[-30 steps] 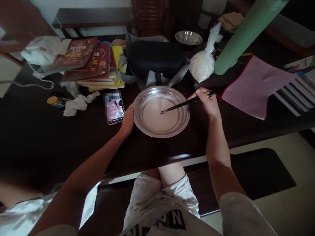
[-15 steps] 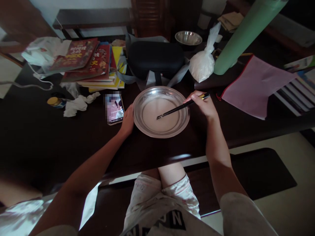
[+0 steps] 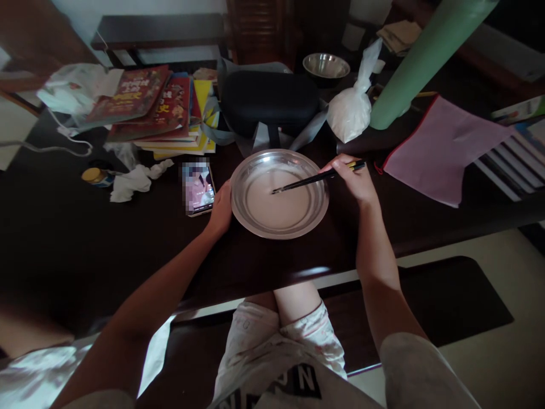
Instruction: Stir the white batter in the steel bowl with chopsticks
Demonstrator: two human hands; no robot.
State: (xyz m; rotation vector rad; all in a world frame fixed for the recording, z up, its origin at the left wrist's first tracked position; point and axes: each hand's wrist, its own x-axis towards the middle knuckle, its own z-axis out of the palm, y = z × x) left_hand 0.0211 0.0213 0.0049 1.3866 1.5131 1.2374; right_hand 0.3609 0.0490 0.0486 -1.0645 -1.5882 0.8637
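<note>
Dark table [image 3: 85,250], cluttered along its far side. Steel bowl [image 3: 279,193] sits near the table's front edge, shallow, holding a pale liquid. Beyond the bowl: black case [image 3: 270,99]; left of that, a stack of books [image 3: 157,108]; right of the bowl, a pink folder [image 3: 443,147] and a tied white bag [image 3: 351,111]. Left hand [image 3: 220,210] rests against the bowl's left rim, fingers curled loosely on it. Phone [image 3: 198,187] lies just left of that hand. Right hand [image 3: 354,180] at the bowl's right rim, fingers pinched around chopsticks [image 3: 313,180], tips over the liquid; contact unclear.
</note>
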